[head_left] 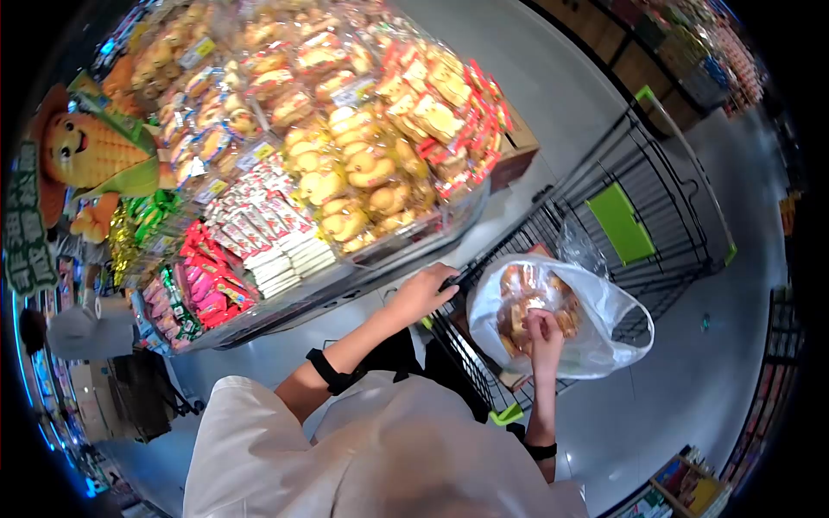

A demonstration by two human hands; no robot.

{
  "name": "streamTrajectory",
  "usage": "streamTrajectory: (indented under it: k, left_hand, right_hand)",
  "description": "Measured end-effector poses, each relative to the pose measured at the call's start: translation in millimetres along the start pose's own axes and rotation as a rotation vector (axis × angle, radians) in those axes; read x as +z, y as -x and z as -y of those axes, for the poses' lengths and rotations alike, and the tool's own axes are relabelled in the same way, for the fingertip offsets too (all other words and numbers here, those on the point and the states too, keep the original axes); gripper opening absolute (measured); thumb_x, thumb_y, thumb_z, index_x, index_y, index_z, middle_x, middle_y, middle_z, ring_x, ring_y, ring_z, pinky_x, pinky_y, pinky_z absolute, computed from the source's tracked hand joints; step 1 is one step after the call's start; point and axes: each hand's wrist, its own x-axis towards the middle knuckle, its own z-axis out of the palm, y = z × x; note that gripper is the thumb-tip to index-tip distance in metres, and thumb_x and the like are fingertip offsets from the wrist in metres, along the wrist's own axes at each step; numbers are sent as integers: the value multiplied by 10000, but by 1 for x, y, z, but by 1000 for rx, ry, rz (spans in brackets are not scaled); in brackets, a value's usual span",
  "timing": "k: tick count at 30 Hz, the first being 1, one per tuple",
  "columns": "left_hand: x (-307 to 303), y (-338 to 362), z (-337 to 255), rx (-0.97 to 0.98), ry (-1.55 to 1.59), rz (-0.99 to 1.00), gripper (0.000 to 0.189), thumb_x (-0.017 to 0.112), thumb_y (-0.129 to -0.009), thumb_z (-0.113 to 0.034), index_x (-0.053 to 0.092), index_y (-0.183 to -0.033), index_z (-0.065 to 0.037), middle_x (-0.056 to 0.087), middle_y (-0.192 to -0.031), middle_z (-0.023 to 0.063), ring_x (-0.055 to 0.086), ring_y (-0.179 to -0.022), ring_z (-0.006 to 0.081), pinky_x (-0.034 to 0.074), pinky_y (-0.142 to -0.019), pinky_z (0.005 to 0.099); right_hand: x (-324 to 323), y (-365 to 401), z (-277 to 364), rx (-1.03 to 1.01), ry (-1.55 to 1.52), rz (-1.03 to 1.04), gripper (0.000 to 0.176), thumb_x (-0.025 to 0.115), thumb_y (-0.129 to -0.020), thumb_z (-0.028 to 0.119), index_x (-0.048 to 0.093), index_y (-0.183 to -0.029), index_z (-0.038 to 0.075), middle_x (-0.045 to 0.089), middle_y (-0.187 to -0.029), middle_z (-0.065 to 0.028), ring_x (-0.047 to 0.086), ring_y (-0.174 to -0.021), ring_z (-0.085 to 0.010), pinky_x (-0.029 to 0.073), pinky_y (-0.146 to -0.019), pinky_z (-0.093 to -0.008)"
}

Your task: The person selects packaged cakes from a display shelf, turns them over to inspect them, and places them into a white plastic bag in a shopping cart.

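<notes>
My left hand (420, 296) rests at the edge of the black wire shopping cart (665, 194), its fingers curled at the dark rim. Inside the cart, a white plastic bag (609, 350) stands open with wrapped brown baked goods (527, 293) in it. Over the bag's opening is my right hand (545, 332), its fingers pinched together at the wrapped goods; whether they grip a package is too small to tell. A clear crumpled bag (581, 249) lies beside the white bag, near the cart's green panel (620, 223).
A display bin (449, 229) of packaged breads (371, 164) and small snacks (259, 216) fills the upper left. A corn mascot figure (99, 148) stands at its far left. Another person (91, 332) is at the left. Shelves (764, 388) line the right side.
</notes>
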Motion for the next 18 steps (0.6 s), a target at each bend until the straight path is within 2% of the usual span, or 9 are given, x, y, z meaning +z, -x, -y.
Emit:
streamTrajectory:
  k: [1,3,5,7,11,13,14,17,18]
  left_hand:
    - [-15,-2,-9,-55,32,-40,287,603,-863,-218,576,-1089,-44,593,-1009,146,601,-925,289,478,-798,369]
    - [-51,-4,-24,61,45,-177,254,587,-879,-192,578,-1079,-34,598,-998,138,608,-904,273,483,-782,349]
    - [-83,-4,-30,80,38,-283,225,571,-895,-172,580,-1067,-27,599,-996,137,610,-899,255,485,-778,333]
    - [-115,-1,-35,-26,152,-298,223,565,-904,-172,585,-1068,-22,602,-1002,121,607,-898,236,485,-798,325]
    - [-169,7,-30,-47,227,-428,221,551,-912,-159,594,-1053,5,610,-993,95,605,-894,177,480,-798,284]
    - [-190,9,-19,5,268,-490,206,549,-903,-145,584,-1036,8,590,-917,115,604,-811,189,480,-727,280]
    - [-201,9,-13,-29,305,-491,195,560,-894,-130,591,-1028,8,592,-917,108,612,-825,175,484,-738,276]
    - [-224,10,4,62,269,-571,191,560,-898,-113,585,-1049,2,597,-932,101,626,-850,177,513,-754,282]
    - [-234,13,7,39,318,-563,182,558,-900,-97,583,-1054,-5,601,-960,106,630,-856,194,525,-763,295]
  right_hand:
    - [22,-5,21,-68,-112,64,143,588,-888,107,618,-989,10,632,-748,-22,574,-683,-78,460,-618,-218]
    - [59,-14,56,-134,-168,192,141,589,-891,103,613,-990,6,639,-770,-24,586,-707,-82,464,-632,-219]
    - [90,-18,88,-175,-284,289,147,597,-890,95,604,-990,-12,640,-789,-34,592,-730,-82,467,-672,-219]
    - [114,-19,112,-194,-273,365,138,589,-892,81,602,-988,-18,645,-795,-39,593,-729,-81,466,-681,-216]
    - [151,-21,146,-233,-218,409,131,597,-876,70,608,-970,-21,665,-791,-70,615,-739,-87,480,-681,-230]
    - [168,-23,164,-206,-223,435,129,597,-875,75,609,-955,-26,673,-792,-77,622,-742,-91,482,-695,-231]
    - [177,-25,172,-203,-205,442,128,597,-876,76,609,-952,-27,675,-793,-78,622,-741,-90,482,-697,-231]
    - [205,-33,214,-218,-127,458,129,575,-888,68,612,-953,-37,679,-808,-81,628,-759,-86,481,-696,-223]
    - [216,-35,233,-221,-167,486,129,571,-890,63,610,-957,-39,678,-814,-79,627,-763,-84,479,-696,-219]
